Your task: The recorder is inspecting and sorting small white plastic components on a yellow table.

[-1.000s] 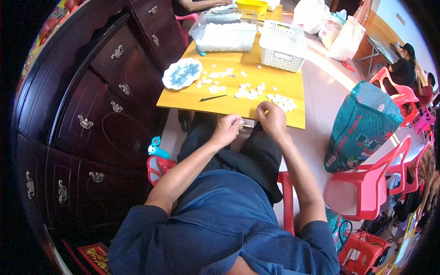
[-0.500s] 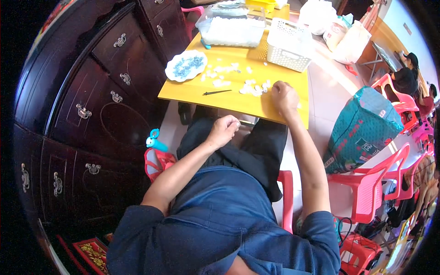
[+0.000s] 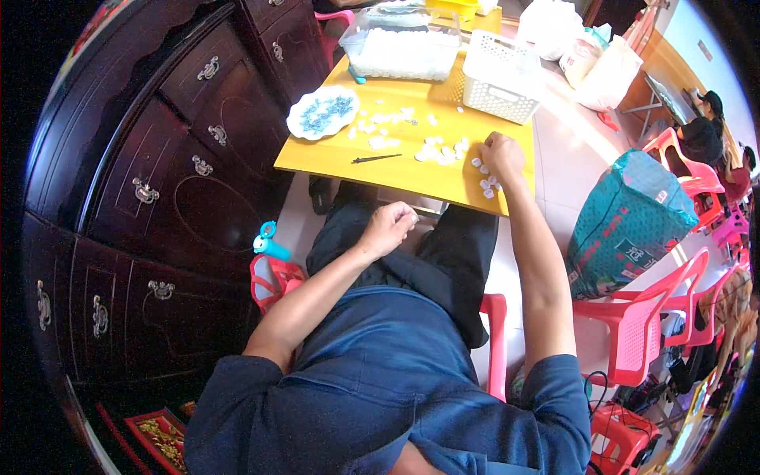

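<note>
Above my lap, just off the front edge of the yellow table (image 3: 317, 158), my left hand (image 3: 388, 229) is closed, with a tiny pale thing at its fingertips that is too small to name. My right hand (image 3: 504, 158) is over the table's right side, its fingers curled down and pressed together; what they hold, if anything, is hidden. Small round white pieces (image 3: 489, 188) lie beside and below it. More white pieces (image 3: 435, 150) are scattered to its left. A thin black tool (image 3: 377, 159) lies near the front edge, and a scalloped white plate (image 3: 299, 131) carries small blue pieces.
At the table's back stand a clear plastic bin (image 3: 404, 67) full of white pieces and a white perforated basket (image 3: 499, 99). A teal woven bag (image 3: 625, 222) and red plastic chairs (image 3: 633, 332) are on the right. Dark wooden cabinets (image 3: 174, 182) line the left. Another person (image 3: 701, 138) sits far right.
My right hand has shifted slightly right and up, and its fingers have turned. Several round white pieces now show on the table under it. My left hand has stayed nearly still.
</note>
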`<state>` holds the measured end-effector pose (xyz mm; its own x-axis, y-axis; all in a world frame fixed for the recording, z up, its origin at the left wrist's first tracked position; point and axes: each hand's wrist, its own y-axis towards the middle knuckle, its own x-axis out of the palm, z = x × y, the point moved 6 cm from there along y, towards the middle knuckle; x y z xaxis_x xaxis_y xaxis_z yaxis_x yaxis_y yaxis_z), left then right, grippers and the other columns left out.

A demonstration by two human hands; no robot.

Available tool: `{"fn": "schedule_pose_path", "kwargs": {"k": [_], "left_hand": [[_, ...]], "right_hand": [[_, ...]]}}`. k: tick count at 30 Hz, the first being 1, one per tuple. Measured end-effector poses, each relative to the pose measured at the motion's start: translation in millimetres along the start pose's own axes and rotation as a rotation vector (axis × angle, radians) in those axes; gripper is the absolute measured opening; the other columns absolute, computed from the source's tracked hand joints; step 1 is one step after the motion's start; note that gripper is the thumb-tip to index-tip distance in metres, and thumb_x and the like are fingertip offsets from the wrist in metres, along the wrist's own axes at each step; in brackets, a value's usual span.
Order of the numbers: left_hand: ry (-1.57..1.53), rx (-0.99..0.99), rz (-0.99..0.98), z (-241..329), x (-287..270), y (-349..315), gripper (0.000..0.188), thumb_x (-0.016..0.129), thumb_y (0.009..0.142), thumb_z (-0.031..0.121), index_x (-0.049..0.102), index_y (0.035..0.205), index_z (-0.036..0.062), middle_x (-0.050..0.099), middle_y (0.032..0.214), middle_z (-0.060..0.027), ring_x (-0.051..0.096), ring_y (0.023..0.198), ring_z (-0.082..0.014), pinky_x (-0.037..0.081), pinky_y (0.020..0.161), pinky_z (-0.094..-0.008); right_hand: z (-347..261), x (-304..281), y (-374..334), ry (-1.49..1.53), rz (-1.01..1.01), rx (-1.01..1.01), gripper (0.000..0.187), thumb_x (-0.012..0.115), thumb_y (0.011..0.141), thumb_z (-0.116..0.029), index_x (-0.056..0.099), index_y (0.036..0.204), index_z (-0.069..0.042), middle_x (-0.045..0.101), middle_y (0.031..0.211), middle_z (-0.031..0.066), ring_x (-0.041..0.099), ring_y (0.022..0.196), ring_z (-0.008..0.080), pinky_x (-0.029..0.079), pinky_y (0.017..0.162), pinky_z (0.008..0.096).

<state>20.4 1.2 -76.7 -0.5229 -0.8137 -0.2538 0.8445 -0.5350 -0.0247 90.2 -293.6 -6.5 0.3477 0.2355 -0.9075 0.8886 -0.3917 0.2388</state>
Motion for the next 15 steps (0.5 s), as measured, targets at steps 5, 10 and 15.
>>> {"fn": "schedule_pose_path", "kwargs": {"k": [5, 10, 15], "left_hand": [[0.017, -0.025, 0.011, 9.7, 1.6, -0.5, 0.015, 0.058, 0.099, 0.017, 0.063, 0.093, 0.0049, 0.062, 0.077, 0.0013, 0.054, 0.061, -0.0048, 0.048, 0.053, -0.0219], [-0.064, 0.016, 0.075, 18.9, -11.8, -2.1, 0.015, 0.058, 0.098, 0.016, 0.064, 0.092, 0.0037, 0.061, 0.075, 0.0017, 0.053, 0.059, -0.0051, 0.046, 0.053, -0.0227], [-0.130, 0.028, 0.040, 42.0, -10.1, -7.9, 0.015, 0.056, 0.100, 0.018, 0.064, 0.097, 0.0050, 0.060, 0.080, 0.0030, 0.052, 0.063, -0.0034, 0.046, 0.056, -0.0201]], "right_hand": [[8.3, 1.4, -1.3, -0.044, 0.014, -0.045, 0.020, 0.066, 0.083, -0.026, 0.073, 0.095, -0.011, 0.073, 0.095, 0.0160, 0.070, 0.091, 0.0340, 0.055, 0.082, 0.0456], [-41.6, -49.2, -64.4, 0.469, 0.119, -0.228, 0.015, 0.065, 0.090, -0.019, 0.067, 0.095, -0.005, 0.073, 0.090, 0.0147, 0.072, 0.082, 0.0309, 0.056, 0.074, 0.0410], [-65.4, -22.9, -147.0, 1.072, -0.234, -0.071, 0.018, 0.066, 0.093, -0.014, 0.066, 0.106, -0.001, 0.069, 0.085, 0.0031, 0.063, 0.074, 0.0086, 0.051, 0.065, 0.0261]]}}
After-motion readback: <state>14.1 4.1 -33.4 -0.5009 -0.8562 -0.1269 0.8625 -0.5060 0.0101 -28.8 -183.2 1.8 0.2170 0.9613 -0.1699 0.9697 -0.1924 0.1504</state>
